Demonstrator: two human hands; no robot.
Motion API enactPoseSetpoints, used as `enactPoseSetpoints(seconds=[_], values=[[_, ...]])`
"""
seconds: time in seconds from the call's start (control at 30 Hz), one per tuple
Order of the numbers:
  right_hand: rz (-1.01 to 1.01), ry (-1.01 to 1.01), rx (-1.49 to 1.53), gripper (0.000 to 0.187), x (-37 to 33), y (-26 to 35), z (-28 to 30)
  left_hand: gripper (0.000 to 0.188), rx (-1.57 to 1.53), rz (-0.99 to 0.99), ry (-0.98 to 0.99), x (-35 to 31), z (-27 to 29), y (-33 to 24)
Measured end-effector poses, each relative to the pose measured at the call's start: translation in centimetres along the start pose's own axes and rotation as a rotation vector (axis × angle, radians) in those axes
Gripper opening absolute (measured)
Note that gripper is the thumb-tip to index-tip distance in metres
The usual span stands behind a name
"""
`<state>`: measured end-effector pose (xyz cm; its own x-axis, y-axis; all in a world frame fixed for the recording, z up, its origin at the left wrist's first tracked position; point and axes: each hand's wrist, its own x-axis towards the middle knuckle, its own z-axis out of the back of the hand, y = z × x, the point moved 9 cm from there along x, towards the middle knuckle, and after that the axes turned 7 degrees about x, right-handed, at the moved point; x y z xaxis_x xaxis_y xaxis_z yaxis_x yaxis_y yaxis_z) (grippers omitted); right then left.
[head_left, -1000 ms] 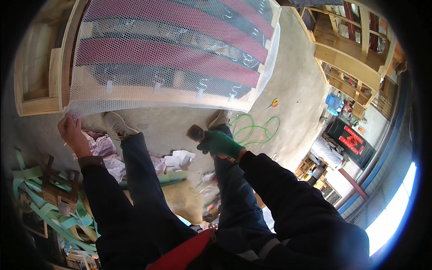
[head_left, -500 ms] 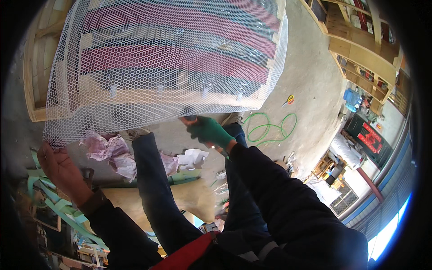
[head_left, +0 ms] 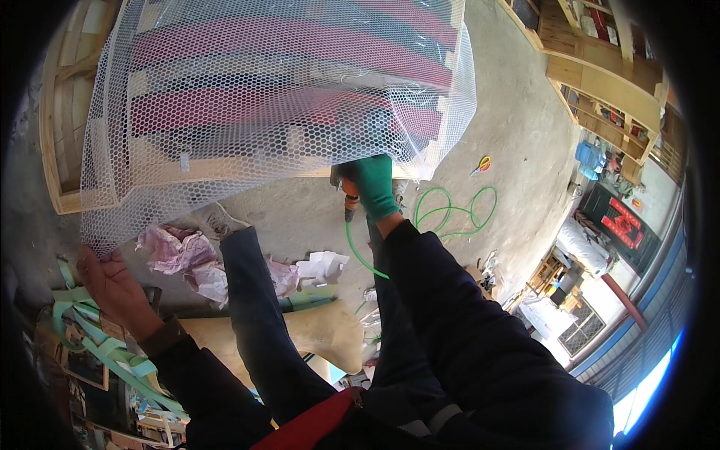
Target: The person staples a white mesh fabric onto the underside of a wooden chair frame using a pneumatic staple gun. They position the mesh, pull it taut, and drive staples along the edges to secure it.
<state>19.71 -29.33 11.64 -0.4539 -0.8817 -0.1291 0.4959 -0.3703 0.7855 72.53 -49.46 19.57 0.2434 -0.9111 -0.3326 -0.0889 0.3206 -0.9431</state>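
Observation:
White honeycomb mesh (head_left: 217, 169) drapes over a wooden frame (head_left: 217, 168) crossed by dark red and dark green straps (head_left: 202, 105). My bare left hand (head_left: 116, 289) pinches the mesh's near left corner, pulling it out past the frame. My right hand (head_left: 377, 184), in a green glove, is closed around an orange and black air staple gun (head_left: 349, 196), with a green hose (head_left: 360, 255) hanging from its base. The glove's upper part and the tool's front are under the mesh at the frame's near edge, seen only dimly.
Loops of green hose (head_left: 457, 230) and yellow-and-red scissors (head_left: 481, 166) lie on the concrete floor to the right. Crumpled pinkish paper (head_left: 176, 251) is by my legs. Green webbing (head_left: 112, 352) is heaped at lower left. More wooden frames (head_left: 600, 90) stand at far right.
My right hand has moved up and slightly right with the staple gun, from below the mesh edge to under it, lifting the mesh there. My left hand has shifted slightly right, still pinching the corner.

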Motion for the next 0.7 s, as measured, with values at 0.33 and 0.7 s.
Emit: enactPoseSetpoints(seconds=[0.33, 0.7], values=[[-0.468, 0.225, 0.591, 0.019, -4.5, -1.6, -6.0, 0.034, 0.829, -0.325, 0.021, 0.4, 2.8, -0.1], [-1.014, 0.584, 0.484, 0.040, -12.0, -2.6, -7.3, 0.034, 1.435, -0.594, 0.273, 0.5, 2.3, 16.8]])
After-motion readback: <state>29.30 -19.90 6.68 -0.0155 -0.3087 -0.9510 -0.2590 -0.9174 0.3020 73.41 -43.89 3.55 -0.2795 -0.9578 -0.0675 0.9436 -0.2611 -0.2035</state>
